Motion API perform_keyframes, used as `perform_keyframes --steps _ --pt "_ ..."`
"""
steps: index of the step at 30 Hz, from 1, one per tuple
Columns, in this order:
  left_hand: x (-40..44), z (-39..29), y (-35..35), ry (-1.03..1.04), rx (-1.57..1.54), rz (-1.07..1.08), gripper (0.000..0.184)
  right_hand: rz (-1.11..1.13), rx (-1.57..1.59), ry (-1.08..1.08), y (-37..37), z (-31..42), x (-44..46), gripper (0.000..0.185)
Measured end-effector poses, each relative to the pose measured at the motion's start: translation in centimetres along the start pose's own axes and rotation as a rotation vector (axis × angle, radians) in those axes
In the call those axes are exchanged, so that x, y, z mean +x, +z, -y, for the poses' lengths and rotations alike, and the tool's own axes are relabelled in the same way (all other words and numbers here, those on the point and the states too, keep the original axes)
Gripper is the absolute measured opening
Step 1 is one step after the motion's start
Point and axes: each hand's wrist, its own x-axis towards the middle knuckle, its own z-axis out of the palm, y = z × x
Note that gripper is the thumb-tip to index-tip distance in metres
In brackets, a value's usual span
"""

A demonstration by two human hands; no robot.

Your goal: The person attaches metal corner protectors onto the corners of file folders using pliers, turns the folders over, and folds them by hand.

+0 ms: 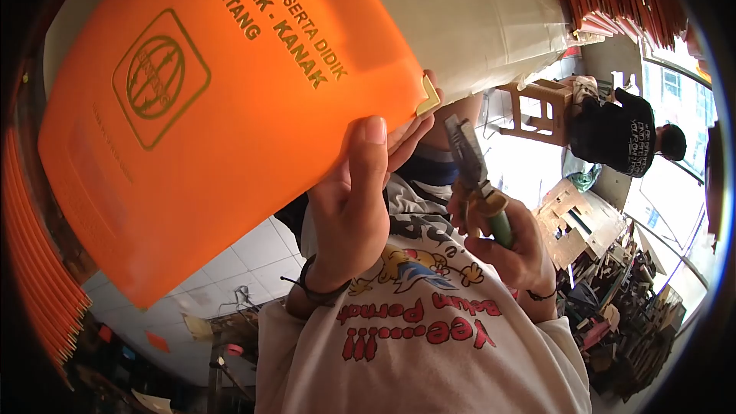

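Note:
A bright orange folder (253,130) with gold print and a round emblem fills the upper left of the head view. My left hand (349,211) grips its near edge, thumb on the front and fingers behind it. A gold metal corner piece (428,97) sits on the folder's corner beside those fingertips. To the right, my right hand (510,241) is closed around pliers (481,176) with green handles. Their jaws point up towards the corner piece but stay apart from it. Part of the right fingers is hidden behind the handles.
Stacked orange folders (38,276) line the left edge, and another stack (629,4) stands at the upper right. A beige-covered surface (475,15) lies behind the held folder. A person in black (613,130) sits near a wooden stool (540,111). Scraps (625,322) are heaped at right.

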Motion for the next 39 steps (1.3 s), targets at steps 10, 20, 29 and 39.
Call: perform_keyframes --steps 10,20,29,39 --pt "-0.2 -0.7 -0.4 -0.085 -0.048 0.067 0.056 0.002 0.016 0.013 1.7 1.3 0.9 0.036" --pt "-0.2 -0.2 -0.8 -0.065 -0.098 0.103 0.052 -0.013 -0.052 -0.011 2.2 2.1 1.3 0.033" --pt "-0.1 0.0 -0.7 -0.038 -0.140 0.121 0.047 -0.053 -0.074 0.076 2.4 2.6 0.8 0.032" --pt "-0.2 0.0 -0.9 -0.013 -0.156 0.134 0.046 -0.139 -0.175 0.058 2.5 2.4 0.6 0.031"
